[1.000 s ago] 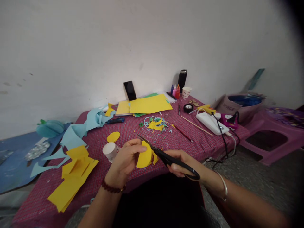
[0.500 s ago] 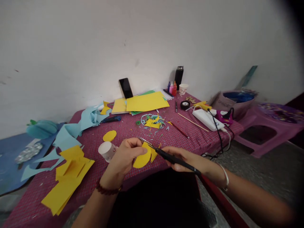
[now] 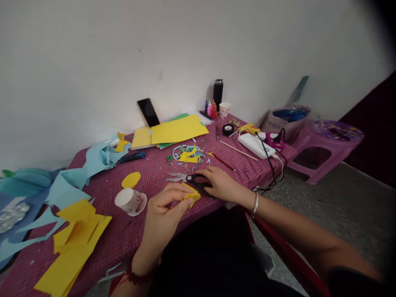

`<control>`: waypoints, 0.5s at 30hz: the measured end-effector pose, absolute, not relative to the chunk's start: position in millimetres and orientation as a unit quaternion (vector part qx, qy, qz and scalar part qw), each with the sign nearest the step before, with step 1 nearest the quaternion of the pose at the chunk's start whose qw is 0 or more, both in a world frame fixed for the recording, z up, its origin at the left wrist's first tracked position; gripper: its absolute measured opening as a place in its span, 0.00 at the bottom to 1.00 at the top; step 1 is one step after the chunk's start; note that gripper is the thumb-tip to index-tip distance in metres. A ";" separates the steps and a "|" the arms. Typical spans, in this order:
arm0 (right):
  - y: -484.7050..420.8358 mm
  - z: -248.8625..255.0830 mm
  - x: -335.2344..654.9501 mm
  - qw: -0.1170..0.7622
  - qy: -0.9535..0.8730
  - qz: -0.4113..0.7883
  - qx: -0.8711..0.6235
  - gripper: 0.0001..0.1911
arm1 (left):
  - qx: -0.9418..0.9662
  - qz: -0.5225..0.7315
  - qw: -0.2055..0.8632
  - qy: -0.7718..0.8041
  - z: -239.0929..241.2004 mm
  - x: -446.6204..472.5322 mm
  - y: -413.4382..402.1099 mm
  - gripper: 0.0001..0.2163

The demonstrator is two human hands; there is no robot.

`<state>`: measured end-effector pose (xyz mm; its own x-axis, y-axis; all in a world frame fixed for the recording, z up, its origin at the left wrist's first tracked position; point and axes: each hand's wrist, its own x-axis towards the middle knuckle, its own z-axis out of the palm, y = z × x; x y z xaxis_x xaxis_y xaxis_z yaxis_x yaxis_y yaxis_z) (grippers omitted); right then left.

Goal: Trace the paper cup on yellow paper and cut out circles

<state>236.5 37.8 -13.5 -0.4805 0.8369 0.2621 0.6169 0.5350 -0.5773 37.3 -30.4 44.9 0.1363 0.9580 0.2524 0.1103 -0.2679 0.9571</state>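
Observation:
Pinched between the thumb and fingers of my left hand (image 3: 167, 212) is a piece of yellow paper (image 3: 193, 197), seen partly edge-on near the table's front edge. My right hand (image 3: 224, 184) has its fingers at the black handles of a pair of scissors (image 3: 190, 178). The scissors lie low at the tabletop with their blades apart and pointing left. To the left of my left hand stands an upside-down paper cup (image 3: 131, 201), with a yellow paper disc (image 3: 131, 180) flat on the cloth behind it.
Paper scraps (image 3: 188, 156) lie beyond the scissors, near a red pencil (image 3: 224, 161). Yellow sheets (image 3: 181, 128), a phone (image 3: 148, 112) and a black bottle (image 3: 218, 94) are along the wall. A white power bank (image 3: 255, 145) with cables sits right; yellow offcuts (image 3: 71, 255) lie left.
My right hand has brought the scissors away from the yellow paper and down to the table. The paper in my left hand has turned edge-on. The view has shifted slightly right.

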 end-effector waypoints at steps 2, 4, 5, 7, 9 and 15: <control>42.0 -22.1 241.0 0.220 -0.855 0.147 -0.445 0.24 | 0.636 0.501 0.392 0.436 48.7 35.6 -33.5 0.05; 41.4 -23.7 243.6 0.208 -0.861 0.136 -0.443 0.23 | 0.637 0.504 0.388 0.436 49.1 34.1 -34.0 0.05; 39.3 -20.9 243.7 0.217 -0.860 0.138 -0.440 0.21 | 0.633 0.505 0.394 0.435 47.8 33.6 -33.6 0.04; 31.5 -7.9 241.2 0.269 -0.848 0.176 -0.421 0.16 | 0.613 0.509 0.420 0.433 42.9 32.9 -32.0 0.04; 20.6 11.9 235.2 0.349 -0.817 0.272 -0.370 0.09 | 0.583 0.515 0.460 0.429 36.9 32.7 -30.2 0.05; -1.9 52.1 210.1 0.397 -0.749 0.445 -0.288 0.07 | 0.518 0.522 0.546 0.401 31.9 34.2 -29.8 0.08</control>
<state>210.1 -1.9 52.1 -0.5186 0.7853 0.3383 0.0790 0.4380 -0.8955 34.2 -29.8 31.9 0.1341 0.9856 0.1032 -0.1549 -0.0820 0.9845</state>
